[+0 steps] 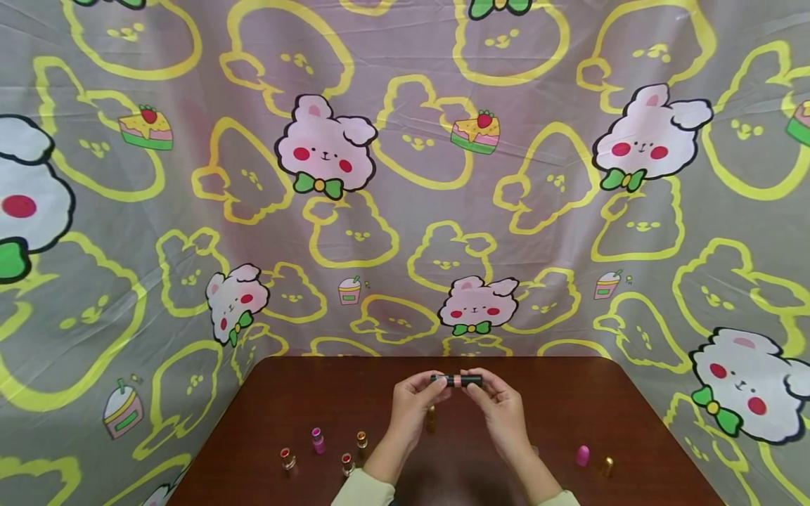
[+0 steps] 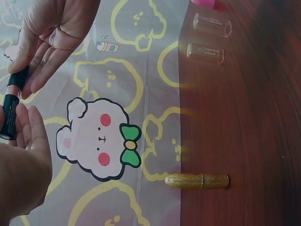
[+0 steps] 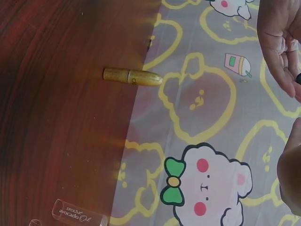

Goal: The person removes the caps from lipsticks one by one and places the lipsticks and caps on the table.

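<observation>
Left hand (image 1: 410,406) and right hand (image 1: 503,409) grip a black tube (image 1: 458,380) between fingers, seemingly capping or uncapping; next calls for steady alignment.

Head view faces forward, downward; closer wrist views share the gold tube (image 2: 197,181)

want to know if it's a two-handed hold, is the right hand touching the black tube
Touching. The head view shows the right hand pinching one end of the black tube between thumb and fingers.
</observation>
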The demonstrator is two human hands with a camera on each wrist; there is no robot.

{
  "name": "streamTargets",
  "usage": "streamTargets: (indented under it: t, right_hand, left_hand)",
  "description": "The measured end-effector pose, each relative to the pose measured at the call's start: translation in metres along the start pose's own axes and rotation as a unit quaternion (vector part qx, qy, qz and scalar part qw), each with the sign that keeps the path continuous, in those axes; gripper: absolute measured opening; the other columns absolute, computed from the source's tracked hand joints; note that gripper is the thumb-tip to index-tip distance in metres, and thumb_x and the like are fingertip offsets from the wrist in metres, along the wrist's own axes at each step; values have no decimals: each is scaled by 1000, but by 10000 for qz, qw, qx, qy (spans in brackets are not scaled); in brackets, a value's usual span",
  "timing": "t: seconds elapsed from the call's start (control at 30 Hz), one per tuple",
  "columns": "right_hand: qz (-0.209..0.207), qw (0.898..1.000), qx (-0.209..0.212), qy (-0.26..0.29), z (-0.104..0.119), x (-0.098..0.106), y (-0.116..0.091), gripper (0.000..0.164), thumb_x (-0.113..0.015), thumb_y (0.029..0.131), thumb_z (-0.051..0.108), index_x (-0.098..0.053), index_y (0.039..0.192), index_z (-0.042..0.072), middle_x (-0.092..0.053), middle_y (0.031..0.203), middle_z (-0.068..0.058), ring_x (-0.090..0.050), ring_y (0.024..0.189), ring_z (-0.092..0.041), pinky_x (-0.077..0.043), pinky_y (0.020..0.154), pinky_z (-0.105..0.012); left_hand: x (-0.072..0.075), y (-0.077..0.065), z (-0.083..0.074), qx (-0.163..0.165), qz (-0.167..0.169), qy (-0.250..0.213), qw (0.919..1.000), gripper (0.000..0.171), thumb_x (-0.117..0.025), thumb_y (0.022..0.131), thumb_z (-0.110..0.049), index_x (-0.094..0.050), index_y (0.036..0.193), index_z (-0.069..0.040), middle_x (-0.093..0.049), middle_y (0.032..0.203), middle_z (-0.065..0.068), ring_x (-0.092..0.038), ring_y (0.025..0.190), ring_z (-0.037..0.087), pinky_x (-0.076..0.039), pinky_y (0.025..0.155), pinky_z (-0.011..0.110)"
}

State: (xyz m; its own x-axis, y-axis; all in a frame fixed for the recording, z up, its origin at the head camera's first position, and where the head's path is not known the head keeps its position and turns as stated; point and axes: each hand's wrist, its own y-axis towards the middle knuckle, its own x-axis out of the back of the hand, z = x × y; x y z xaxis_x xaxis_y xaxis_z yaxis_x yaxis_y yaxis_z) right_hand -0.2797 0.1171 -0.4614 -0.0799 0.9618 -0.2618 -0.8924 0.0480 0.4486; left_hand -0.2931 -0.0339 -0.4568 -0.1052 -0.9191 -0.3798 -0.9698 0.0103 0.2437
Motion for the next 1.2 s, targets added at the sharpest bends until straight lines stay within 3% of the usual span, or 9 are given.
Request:
streamTargets:
  t: [0.37,0.77,1.03,1.2]
  right_hand:
    - [-67,9994,107,-320,3,1,-2,30,-59,82,5,-55,110,-6,-60,105,-18,-59,93,-22,-46,80,-29]
    - [114,9994,327,-90,5,12,0,31,-57,83,0,-50,110,-13,-59,106,-19,-58,96,-24,-45,80,-34]
    - [13,9991,429,-65,8,26,-1,31,-56,82,-4,-49,110,-15,-58,105,-23,-58,95,-29,-45,77,-36]
    - [-102,9991,367,-177,12,38,-2,30,-56,82,-3,-49,110,-14,-59,105,-22,-58,95,-28,-44,77,-37]
  left_hand:
    - [1,-3,-3,122,43,-169,9998,28,-70,74,-12,-62,92,8,-64,83,15,-63,76,31,-49,71,39]
    - [10,-1,-4,170,39,-403,9990,23,-70,75,-10,-61,89,5,-63,82,12,-64,73,24,-49,73,40]
    - [17,-3,-6,353,261,-556,9975,30,-67,77,-13,-54,96,7,-63,89,16,-62,83,28,-46,78,40]
    - [22,-2,-4,390,294,-617,9969,28,-67,78,-11,-52,94,6,-62,88,17,-63,81,26,-46,78,41]
